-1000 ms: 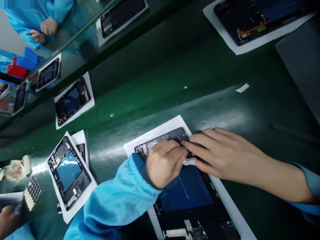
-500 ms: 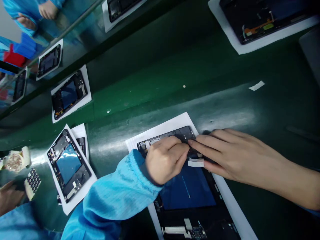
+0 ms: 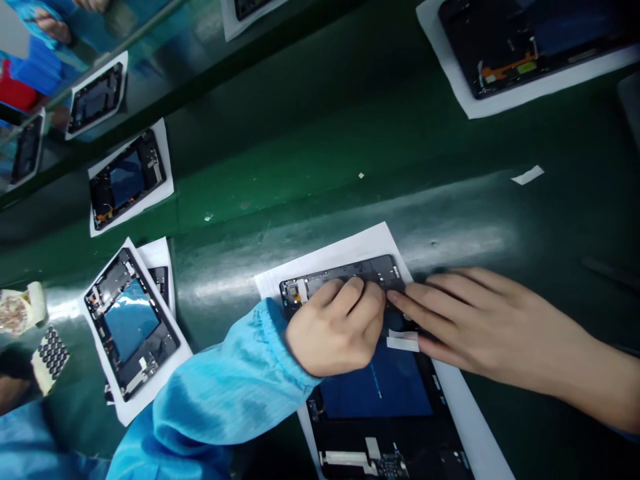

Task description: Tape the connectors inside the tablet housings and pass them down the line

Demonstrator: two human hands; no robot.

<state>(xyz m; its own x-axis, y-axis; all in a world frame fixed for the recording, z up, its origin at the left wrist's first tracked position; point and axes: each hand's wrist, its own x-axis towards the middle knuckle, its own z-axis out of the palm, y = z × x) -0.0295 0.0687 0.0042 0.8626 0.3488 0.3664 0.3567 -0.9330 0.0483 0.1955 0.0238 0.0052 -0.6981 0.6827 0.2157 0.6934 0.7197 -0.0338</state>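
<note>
An opened tablet (image 3: 400,433), its dark frame and blue inner panel exposed, lies on a white paper sheet (image 3: 370,243) in front of me. My left hand (image 3: 337,327), in a blue sleeve, is curled over the tablet's upper part with fingers pinched together; whatever is at the fingertips is hidden. From the right, my right hand (image 3: 475,317) rests on the tablet's side edge, fingers stretched out and the index fingertip close to the left hand's fingers. A small folded white strip (image 3: 403,341) sits at the right thumb's tip, above the blue panel.
Another opened tablet (image 3: 133,323) lies on stacked papers at left, near a sheet of black dots (image 3: 50,360) and a tape roll (image 3: 20,310). More tablets lie beyond, including one at upper right (image 3: 540,47). A loose white strip (image 3: 528,175) lies on the green surface (image 3: 280,167). Other people's hands (image 3: 53,27) show at upper left.
My left hand has turned slightly, its knuckles now more spread across the tablet's top. Both hands and the white strip sit a little lower and further right in view. The camera has shifted slightly.
</note>
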